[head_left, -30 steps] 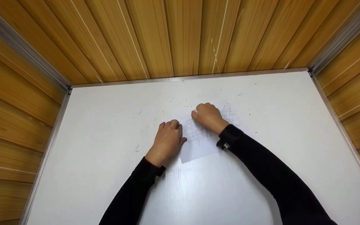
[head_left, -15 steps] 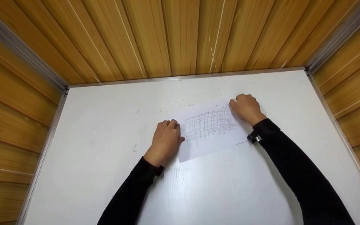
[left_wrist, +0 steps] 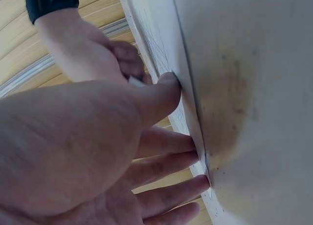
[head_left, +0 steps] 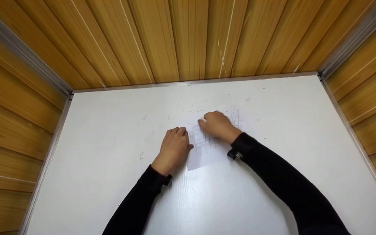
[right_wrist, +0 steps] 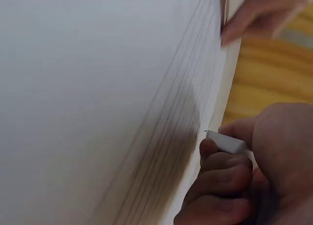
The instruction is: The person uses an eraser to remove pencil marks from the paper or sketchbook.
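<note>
A sheet of white paper (head_left: 207, 158) lies on the white table, crossed by a grid of pencil lines (head_left: 202, 141). My left hand (head_left: 175, 143) presses the sheet's left edge; in the left wrist view its thumb and extended fingertips touch down along that edge. Over the upper middle of the drawing, my right hand (head_left: 219, 125) pinches a small white eraser (right_wrist: 227, 143) between thumb and curled fingers. A tiny crumb shows at the eraser's tip, close to the paper. From above, the right hand and wrist hide part of the grid.
Dark crumbs (head_left: 193, 110) are scattered on the table (head_left: 109, 137) beyond the sheet. Faint smudges (head_left: 141, 155) mark the tabletop at left. Wood-patterned panels (head_left: 191, 42) close off the back and both sides.
My right hand swept right to the sheet's far right end, then came back left to the upper middle with the eraser. The left hand stays at the left edge.
</note>
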Demonstrator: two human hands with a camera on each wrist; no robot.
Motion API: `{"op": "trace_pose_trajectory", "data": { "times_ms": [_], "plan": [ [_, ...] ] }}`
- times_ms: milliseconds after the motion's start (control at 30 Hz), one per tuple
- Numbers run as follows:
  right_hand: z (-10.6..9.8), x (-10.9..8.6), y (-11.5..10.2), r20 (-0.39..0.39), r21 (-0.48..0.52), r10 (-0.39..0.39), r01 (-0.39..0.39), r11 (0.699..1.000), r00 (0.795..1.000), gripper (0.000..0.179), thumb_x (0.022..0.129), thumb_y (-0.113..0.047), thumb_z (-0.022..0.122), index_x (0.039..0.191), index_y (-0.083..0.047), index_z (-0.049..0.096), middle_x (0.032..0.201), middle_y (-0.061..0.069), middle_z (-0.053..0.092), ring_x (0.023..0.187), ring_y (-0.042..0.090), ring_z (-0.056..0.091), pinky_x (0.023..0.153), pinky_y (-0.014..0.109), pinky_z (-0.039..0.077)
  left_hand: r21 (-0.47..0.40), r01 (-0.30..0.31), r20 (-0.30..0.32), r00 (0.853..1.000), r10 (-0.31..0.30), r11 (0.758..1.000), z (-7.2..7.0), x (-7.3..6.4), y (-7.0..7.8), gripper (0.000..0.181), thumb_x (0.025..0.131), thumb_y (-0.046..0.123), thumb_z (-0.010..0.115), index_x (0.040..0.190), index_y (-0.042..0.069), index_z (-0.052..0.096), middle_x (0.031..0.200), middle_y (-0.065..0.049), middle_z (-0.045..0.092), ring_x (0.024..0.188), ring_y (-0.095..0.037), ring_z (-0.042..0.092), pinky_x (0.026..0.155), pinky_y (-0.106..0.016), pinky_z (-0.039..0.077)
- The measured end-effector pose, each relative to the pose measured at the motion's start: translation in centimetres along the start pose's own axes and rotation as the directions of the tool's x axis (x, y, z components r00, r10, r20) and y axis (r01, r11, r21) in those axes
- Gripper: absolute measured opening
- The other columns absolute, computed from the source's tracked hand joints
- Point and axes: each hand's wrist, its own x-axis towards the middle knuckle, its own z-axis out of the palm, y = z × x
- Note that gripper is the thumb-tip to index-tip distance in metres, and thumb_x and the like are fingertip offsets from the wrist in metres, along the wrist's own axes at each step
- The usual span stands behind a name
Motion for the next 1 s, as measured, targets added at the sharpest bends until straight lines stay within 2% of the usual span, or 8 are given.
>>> {"op": "trace_pose_trajectory", "data": {
  "times_ms": [167, 233, 333, 467, 600, 733, 867, 1000],
  "plan": [
    [2.7, 0.7, -4.2, 0.022, -0.069, -0.044, 0.046, 0.997, 0.999, 0.048, 0.113, -0.04, 0.051, 0.113, 0.0, 0.077, 0.12, 0.024, 0.076, 0.115, 0.043, 0.072, 0.1, 0.056, 0.06, -0.031, -0.004, -0.022, 1.0, 0.003, 1.0, 0.1, 0.0, 0.0, 0.056, 0.1, 0.037, 0.082, 0.138, -0.002, 0.072, 0.131, -0.014, 0.073, 0.127, -0.036, 0.069, 0.111, -0.05, 0.055],
    [3.0, 1.0, -4.7, -0.003, -0.08, -0.038, 0.038, 0.996, 0.999, 0.046, 0.113, -0.039, 0.052, 0.109, -0.001, 0.077, 0.118, 0.023, 0.077, 0.113, 0.043, 0.072, 0.098, 0.056, 0.06, -0.035, -0.002, -0.024, 1.0, 0.001, 0.999, 0.1, 0.0, 0.0, 0.057, 0.1, 0.037, 0.082, 0.14, -0.001, 0.071, 0.131, -0.014, 0.073, 0.129, -0.037, 0.069, 0.112, -0.05, 0.055],
    [2.9, 1.2, -4.1, -0.044, -0.086, -0.034, 0.03, 0.996, 0.998, 0.043, 0.111, -0.036, 0.054, 0.105, 0.0, 0.077, 0.115, 0.024, 0.077, 0.11, 0.043, 0.073, 0.095, 0.057, 0.061, -0.037, 0.003, -0.022, 1.0, -0.003, 0.999, 0.0, 0.0, -0.1, 0.052, 0.1, 0.037, 0.082, 0.133, -0.002, 0.074, 0.13, -0.013, 0.072, 0.129, -0.037, 0.068, 0.112, -0.05, 0.054],
    [1.7, 0.9, -1.3, -0.084, -0.066, -0.034, 0.029, 0.997, 0.996, 0.043, 0.11, -0.035, 0.053, 0.107, 0.001, 0.077, 0.113, 0.025, 0.077, 0.108, 0.045, 0.072, 0.095, 0.058, 0.06, -0.014, 0.008, -0.007, 1.0, -0.008, 1.0, 0.0, 0.0, -0.2, 0.049, 0.102, 0.038, 0.081, 0.127, -0.004, 0.076, 0.131, -0.013, 0.071, 0.129, -0.038, 0.068, 0.112, -0.05, 0.055],
    [-0.4, 0.2, 2.6, -0.104, -0.004, 0.039, -0.039, 0.999, 0.994, 0.05, 0.111, -0.037, 0.051, 0.126, 0.004, 0.075, 0.126, 0.029, 0.073, 0.12, 0.046, 0.069, 0.106, 0.059, 0.056, 0.011, 0.015, -0.004, 1.0, -0.015, 1.0, -0.2, -0.3, -0.2, 0.051, 0.102, 0.038, 0.08, 0.129, -0.005, 0.075, 0.134, -0.013, 0.071, 0.13, -0.037, 0.068, 0.113, -0.049, 0.054],
    [-2.7, -0.6, 6.9, -0.098, 0.031, 0.119, -0.117, 0.993, 0.988, 0.058, 0.112, -0.039, 0.049, 0.143, 0.007, 0.067, 0.142, 0.034, 0.066, 0.135, 0.051, 0.062, 0.116, 0.062, 0.05, 0.021, 0.024, -0.009, 1.0, -0.024, 1.0, -0.4, -0.5, -0.2, 0.051, 0.101, 0.039, 0.081, 0.127, -0.004, 0.076, 0.134, -0.013, 0.071, 0.129, -0.036, 0.068, 0.113, -0.048, 0.054],
    [-4.5, -1.4, 10.3, -0.117, 0.027, 0.175, -0.173, 0.985, 0.978, 0.06, 0.112, -0.038, 0.047, 0.145, 0.009, 0.065, 0.145, 0.037, 0.063, 0.135, 0.053, 0.06, 0.116, 0.065, 0.049, 0.007, 0.02, 0.002, 1.0, -0.02, 1.0, -0.6, -0.6, -0.3, 0.051, 0.102, 0.039, 0.081, 0.127, -0.005, 0.076, 0.135, -0.014, 0.071, 0.13, -0.038, 0.067, 0.114, -0.05, 0.054],
    [-5.4, -1.8, 11.7, -0.127, 0.031, 0.192, -0.189, 0.981, 0.973, 0.059, 0.112, -0.038, 0.048, 0.14, 0.011, 0.067, 0.141, 0.038, 0.066, 0.128, 0.051, 0.063, 0.111, 0.065, 0.051, -0.006, 0.019, 0.009, 1.0, -0.019, 1.0, -0.6, -0.6, -0.4, 0.049, 0.102, 0.037, 0.081, 0.126, -0.005, 0.076, 0.136, -0.015, 0.071, 0.132, -0.039, 0.067, 0.115, -0.051, 0.053]
  ]
}}
